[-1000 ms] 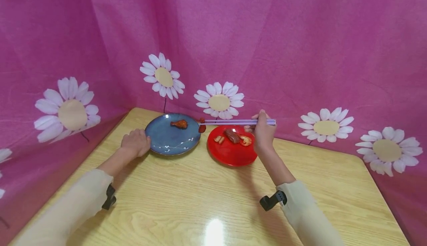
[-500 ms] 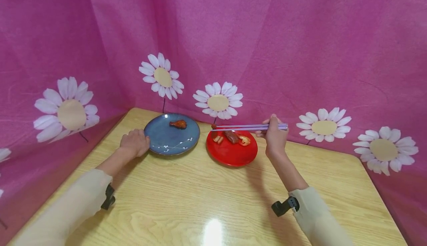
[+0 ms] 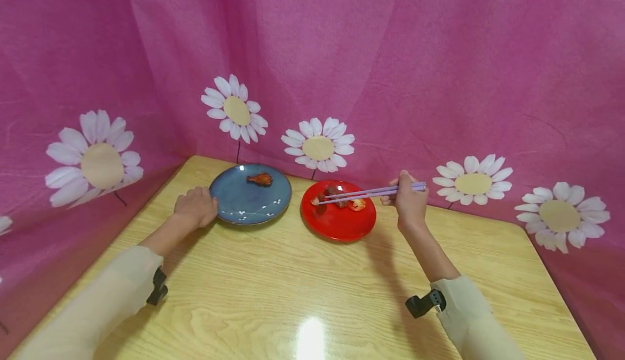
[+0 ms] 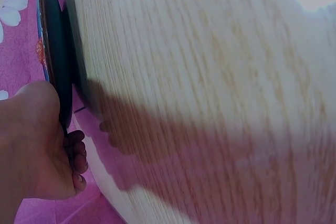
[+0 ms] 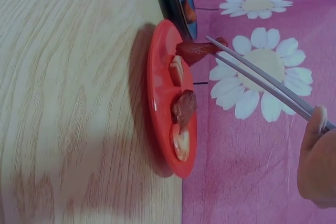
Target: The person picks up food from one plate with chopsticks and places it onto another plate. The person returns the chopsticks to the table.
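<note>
My right hand holds a pair of lilac chopsticks, which reach left over the red plate. Their tips pinch a dark-red chicken drumstick by its thin end, its thick end down at the plate's far end in the right wrist view. My left hand grips the left rim of a blue plate, thumb at the top and fingers curled underneath in the left wrist view. A second drumstick lies on the blue plate.
On the red plate lie a brown meat piece, a shrimp-like piece and small pale pieces. Both plates stand near the back edge of the wooden table, against a pink curtain printed with daisies.
My right hand has moved right, carrying the drumstick in the chopsticks from beside the blue plate's right rim to low over the red plate. The left hand has stayed on its rim.
</note>
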The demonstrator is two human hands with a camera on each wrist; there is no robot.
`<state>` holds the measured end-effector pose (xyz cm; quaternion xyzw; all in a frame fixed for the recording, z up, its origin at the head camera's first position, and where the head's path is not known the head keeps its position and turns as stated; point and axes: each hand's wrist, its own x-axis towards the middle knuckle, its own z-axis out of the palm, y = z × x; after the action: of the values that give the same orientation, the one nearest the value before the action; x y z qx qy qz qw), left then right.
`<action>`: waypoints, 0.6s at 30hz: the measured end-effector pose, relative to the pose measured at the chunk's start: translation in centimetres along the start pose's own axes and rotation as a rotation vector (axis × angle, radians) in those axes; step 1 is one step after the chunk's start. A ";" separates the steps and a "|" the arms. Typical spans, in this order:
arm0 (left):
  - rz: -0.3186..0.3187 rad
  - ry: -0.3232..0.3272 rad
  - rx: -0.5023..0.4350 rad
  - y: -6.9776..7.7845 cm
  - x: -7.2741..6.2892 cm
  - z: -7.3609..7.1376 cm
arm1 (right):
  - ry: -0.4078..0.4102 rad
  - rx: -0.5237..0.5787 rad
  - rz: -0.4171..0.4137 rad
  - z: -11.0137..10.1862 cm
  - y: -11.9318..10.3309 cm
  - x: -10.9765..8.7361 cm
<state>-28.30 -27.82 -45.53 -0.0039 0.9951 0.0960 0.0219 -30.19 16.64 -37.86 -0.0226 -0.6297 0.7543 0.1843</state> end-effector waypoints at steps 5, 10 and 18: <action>-0.001 0.000 0.007 -0.1 0.1 0.1 | -0.011 -0.038 0.015 -0.5 0.3 0.3; -0.001 0.001 0.005 -0.2 0.1 0.2 | -0.023 -0.060 0.015 -0.9 0.4 0.3; 0.000 -0.001 0.017 -0.2 0.2 0.2 | -0.016 -0.062 0.028 -0.6 0.5 0.8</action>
<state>-28.45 -27.97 -45.82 -0.0035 0.9959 0.0873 0.0225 -30.86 17.38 -38.29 -0.0311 -0.6538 0.7371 0.1679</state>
